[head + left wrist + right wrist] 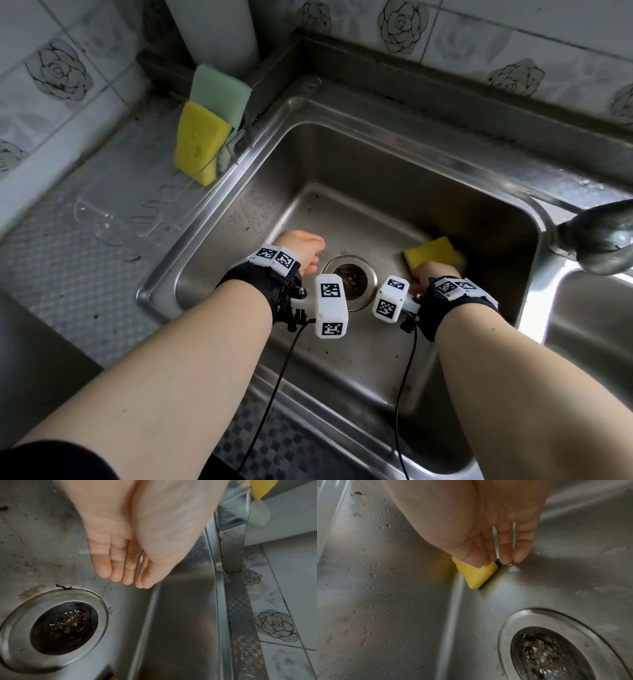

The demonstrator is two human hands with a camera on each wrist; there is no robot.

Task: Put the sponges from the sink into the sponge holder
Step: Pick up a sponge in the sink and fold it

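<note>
A yellow sponge [434,254] with a dark scouring side lies in the sink [387,144], against the right wall beside the drain [349,281]. My right hand [432,274] reaches down to it. In the right wrist view the thumb and forefinger of the right hand [491,561] pinch the near corner of that sponge [479,575], while the other fingers point straight at the sink floor. My left hand [304,253] hovers over the sink floor left of the drain. Its fingers [118,573] are straight, held together and hold nothing. The clear sponge holder [237,145] stands on the sink's left rim.
The holder contains a yellow sponge [200,145] in front and a pale green sponge [219,92] behind. A faucet [603,236] juts in from the right, above a second basin [589,325]. A tiled wall backs the counter, and a white cylinder [219,31] stands behind the holder.
</note>
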